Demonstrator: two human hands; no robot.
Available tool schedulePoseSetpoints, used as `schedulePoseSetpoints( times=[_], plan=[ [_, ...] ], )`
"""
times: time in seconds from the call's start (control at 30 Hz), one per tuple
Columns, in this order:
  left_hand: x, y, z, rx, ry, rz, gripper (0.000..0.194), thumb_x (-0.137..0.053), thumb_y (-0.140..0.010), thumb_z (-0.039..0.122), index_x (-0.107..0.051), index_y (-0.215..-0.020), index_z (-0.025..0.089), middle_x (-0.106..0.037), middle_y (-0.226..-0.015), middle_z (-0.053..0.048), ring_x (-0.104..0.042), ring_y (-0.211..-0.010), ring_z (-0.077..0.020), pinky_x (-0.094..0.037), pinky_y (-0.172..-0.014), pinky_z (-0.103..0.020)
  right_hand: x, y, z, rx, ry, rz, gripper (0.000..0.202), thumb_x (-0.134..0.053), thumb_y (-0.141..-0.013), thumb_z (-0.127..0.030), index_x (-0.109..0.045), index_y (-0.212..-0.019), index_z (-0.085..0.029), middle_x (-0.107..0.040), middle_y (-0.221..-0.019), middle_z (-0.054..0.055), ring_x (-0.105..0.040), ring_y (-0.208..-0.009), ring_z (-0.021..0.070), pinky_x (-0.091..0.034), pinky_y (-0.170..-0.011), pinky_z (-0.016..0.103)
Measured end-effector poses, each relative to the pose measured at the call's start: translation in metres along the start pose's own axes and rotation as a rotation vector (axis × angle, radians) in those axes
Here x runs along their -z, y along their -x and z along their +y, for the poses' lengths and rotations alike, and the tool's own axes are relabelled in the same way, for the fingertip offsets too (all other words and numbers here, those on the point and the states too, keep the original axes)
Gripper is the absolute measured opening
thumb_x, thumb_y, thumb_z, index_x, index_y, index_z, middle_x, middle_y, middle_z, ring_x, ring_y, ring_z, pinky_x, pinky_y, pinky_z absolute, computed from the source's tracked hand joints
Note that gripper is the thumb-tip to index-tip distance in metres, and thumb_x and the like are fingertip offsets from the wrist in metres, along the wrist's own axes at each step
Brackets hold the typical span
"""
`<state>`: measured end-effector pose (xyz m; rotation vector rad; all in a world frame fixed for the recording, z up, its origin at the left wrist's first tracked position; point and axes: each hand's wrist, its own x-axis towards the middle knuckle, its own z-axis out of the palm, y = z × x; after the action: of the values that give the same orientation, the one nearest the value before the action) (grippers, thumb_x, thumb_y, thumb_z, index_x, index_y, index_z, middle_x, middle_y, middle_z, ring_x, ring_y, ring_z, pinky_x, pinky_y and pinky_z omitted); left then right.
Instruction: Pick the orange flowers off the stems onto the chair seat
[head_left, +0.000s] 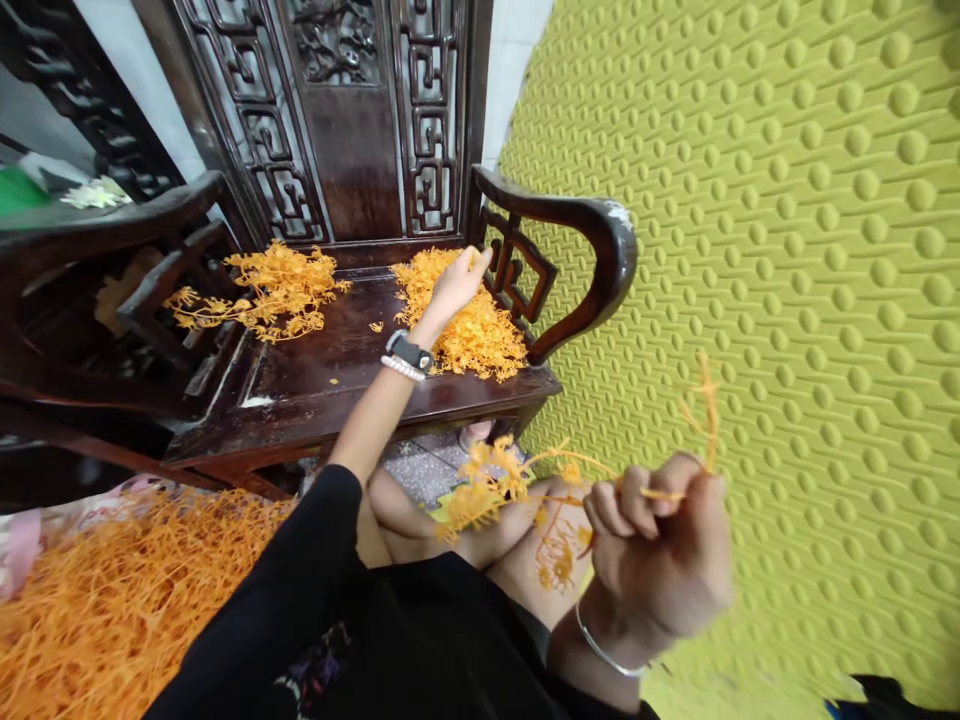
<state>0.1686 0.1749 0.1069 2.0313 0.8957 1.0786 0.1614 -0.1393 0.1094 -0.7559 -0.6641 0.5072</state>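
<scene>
Head view: right hand (660, 555) grips an orange sprig (491, 485); left hand (456, 284), over an orange heap (484, 342), looks curled, grip unclear.

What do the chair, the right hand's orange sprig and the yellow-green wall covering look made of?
Chair: dark wood, apparently lacquered; glossy highlights follow its carved parts.
Orange sprig: probably plastic, matte; stems and blossoms share similar orange.
Wall covering: matte, perhaps foam or vinyl; embossed with raised dots.

A: What furniture is there?
B: A dark, glossy wooden chair (356, 360), its tall back carved in open fretwork.
A: And around the chair?
B: A yellow-green wall (795, 260) with raised bumps to its right, pale wall (516, 50) behind it, speckled floor (431, 470) below.
</scene>
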Motion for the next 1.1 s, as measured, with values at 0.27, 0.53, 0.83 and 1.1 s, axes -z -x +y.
schedulePoseSetpoints(
  times=[0.27,0.53,0.83,1.1],
  plan=[
    [0.004,0.016,-0.021,-0.026,-0.279,0.025,0.068,-0.071,-0.077,0.039,-0.044,-0.133,0.011,-0.041,-0.139,-0.024,-0.037,-0.131,-0.0361,-0.028,-0.108,-0.049,0.014,-0.034,0.011,-0.053,0.0,-0.204,0.041,-0.046,-0.092,-0.045,-0.035,-0.061,-0.021,-0.022,-0.047,-0.008,-0.008,-0.036,0.0058,-0.013,-0.034,0.018],
    [0.035,0.173,0.043,-0.304,0.571,-0.548,0.079,-0.053,-0.077,0.069,-0.037,-0.139,0.023,-0.051,-0.134,-0.015,-0.055,-0.115,-0.0266,-0.048,-0.093,-0.039,0.011,-0.039,0.02,0.024,-0.027,-0.132,0.038,-0.049,-0.092,-0.042,-0.041,-0.061,-0.02,-0.026,-0.05,-0.007,-0.014,-0.039,0.0062,-0.018,-0.037,0.019],
    [0.002,0.218,0.057,0.101,0.662,-0.058,0.041,-0.03,-0.096,0.052,-0.053,-0.112,0.022,-0.061,-0.11,-0.008,-0.057,-0.102,-0.0186,-0.044,-0.094,-0.036,0.001,-0.028,0.034,0.202,0.053,0.041,0.033,-0.046,-0.094,-0.032,-0.047,-0.064,-0.019,-0.031,-0.052,-0.006,-0.021,-0.041,0.0067,-0.022,-0.041,0.02],
    [0.009,0.226,0.067,-0.056,0.542,0.005,0.041,-0.057,-0.084,0.053,-0.058,-0.108,0.02,-0.062,-0.106,-0.007,-0.056,-0.099,-0.0202,-0.045,-0.088,-0.033,0.004,-0.021,0.029,0.114,0.037,0.068,0.036,-0.05,-0.092,-0.039,-0.043,-0.063,-0.019,-0.03,-0.05,-0.008,-0.017,-0.039,0.0051,-0.02,-0.038,0.019]
  ],
)
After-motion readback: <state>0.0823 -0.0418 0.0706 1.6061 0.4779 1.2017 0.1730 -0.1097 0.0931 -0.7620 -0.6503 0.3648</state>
